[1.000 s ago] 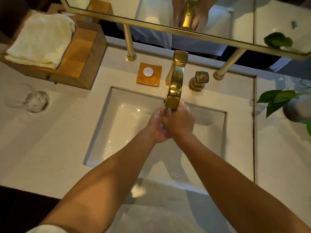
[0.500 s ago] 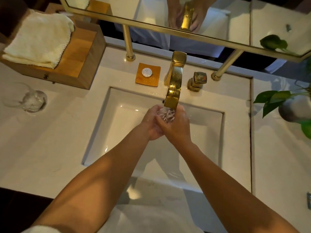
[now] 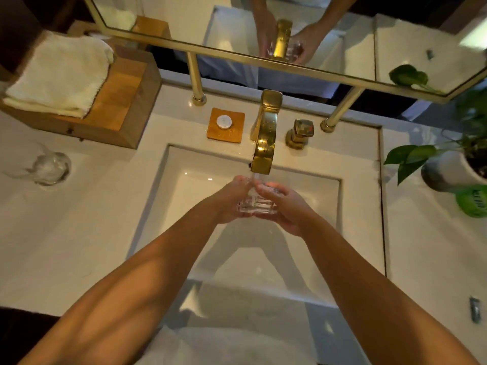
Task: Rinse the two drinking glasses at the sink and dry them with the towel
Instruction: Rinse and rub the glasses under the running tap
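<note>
I count two glasses: my left hand [image 3: 232, 198] and right hand [image 3: 286, 206] clamp one glass [image 3: 257, 202] under the faucet [image 3: 264, 138]; the second glass [image 3: 50, 167] sits on the worktop [image 3: 79, 219].

No text, label, brand, number or sign can be read anywhere in the view. The green object [image 3: 473, 201] at the far right edge of the counter [image 3: 79, 233], just near of the plant pot [image 3: 445, 172], carries some light markings, but they are too blurred to make out as letters. The small round white piece [image 3: 224, 122] on the orange square dish [image 3: 225, 125] left of the gold tap [image 3: 264, 138] shows no legible print, and the wooden box [image 3: 116, 106] at the far left bears nothing readable on its face.
</note>
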